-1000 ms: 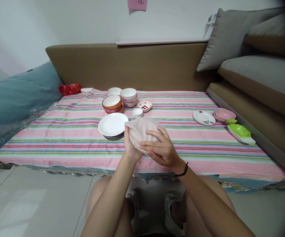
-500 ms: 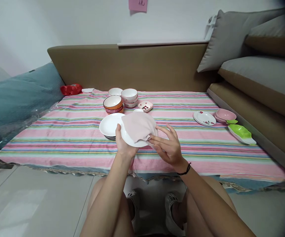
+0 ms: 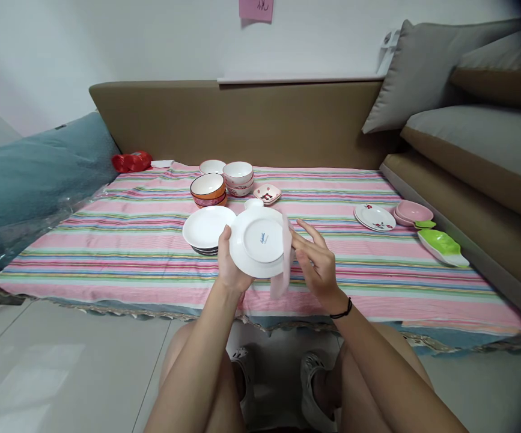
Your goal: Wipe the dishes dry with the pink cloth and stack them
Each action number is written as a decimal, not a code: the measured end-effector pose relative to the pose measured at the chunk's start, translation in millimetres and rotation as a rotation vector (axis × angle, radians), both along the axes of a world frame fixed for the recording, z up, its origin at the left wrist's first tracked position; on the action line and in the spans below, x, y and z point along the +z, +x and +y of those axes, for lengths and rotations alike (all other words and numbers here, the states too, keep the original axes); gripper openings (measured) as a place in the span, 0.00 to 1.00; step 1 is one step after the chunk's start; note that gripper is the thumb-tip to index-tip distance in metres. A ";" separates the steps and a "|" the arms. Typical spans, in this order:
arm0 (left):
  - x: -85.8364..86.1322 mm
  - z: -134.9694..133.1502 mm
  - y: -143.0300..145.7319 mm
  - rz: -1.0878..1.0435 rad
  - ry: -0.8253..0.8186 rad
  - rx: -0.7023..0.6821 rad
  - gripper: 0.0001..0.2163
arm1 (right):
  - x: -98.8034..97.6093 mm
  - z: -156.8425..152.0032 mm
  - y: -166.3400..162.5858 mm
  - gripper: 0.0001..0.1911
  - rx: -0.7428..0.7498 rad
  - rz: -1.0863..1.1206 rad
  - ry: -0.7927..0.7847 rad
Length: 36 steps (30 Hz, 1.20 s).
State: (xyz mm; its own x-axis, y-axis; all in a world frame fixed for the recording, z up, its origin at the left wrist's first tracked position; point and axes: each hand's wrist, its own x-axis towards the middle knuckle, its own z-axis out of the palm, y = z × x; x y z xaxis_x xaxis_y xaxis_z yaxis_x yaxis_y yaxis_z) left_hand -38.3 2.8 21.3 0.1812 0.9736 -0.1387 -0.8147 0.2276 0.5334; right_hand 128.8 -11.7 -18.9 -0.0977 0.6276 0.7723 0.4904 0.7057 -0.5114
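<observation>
Fingers (image 3: 226,233) of our left hand (image 3: 234,272) grasp a glossy white round plate (image 3: 262,243) by its left edge, thumb near the rim, the underside with its small blue mark facing us. Our right hand (image 3: 318,264) has its fingers spread and reaching to a thin pale pink cloth (image 3: 286,249) that hangs, blurred, along the plate's right edge — we cannot tell whether they pinch it or only touch it. We have the plate raised above a pink striped fabric cover (image 3: 143,270), near a stack of white round plates (image 3: 209,227) on its left. Beyond sit orange bowls with dark rims (image 3: 208,187), white bowls with red rims (image 3: 238,173) and a square pale pink dish (image 3: 267,193). Well apart, to our right, lies a green-and-white leaf-shaped dish (image 3: 441,245).
</observation>
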 end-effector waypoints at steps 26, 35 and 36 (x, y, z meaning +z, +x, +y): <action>-25.0 -7.0 27.1 0.019 -0.159 -0.305 0.27 | 18.8 -0.3 -1.8 0.16 0.216 -0.220 -0.059; -18.5 -3.6 27.6 0.010 -0.161 -0.120 0.24 | 14.8 -4.0 -7.6 0.12 0.355 -0.202 -0.043; -18.0 -2.2 26.9 0.006 -0.155 -0.082 0.22 | 14.7 -4.0 -7.7 0.12 0.365 -0.184 -0.047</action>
State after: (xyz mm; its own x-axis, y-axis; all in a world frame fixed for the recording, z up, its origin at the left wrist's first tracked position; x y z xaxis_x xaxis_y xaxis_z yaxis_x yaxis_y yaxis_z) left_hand -11.5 0.6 3.4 0.2583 0.9225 -0.2869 -0.7870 0.3731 0.4914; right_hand 121.1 -15.7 -4.2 -0.4544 0.5603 0.6926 0.2980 0.8283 -0.4745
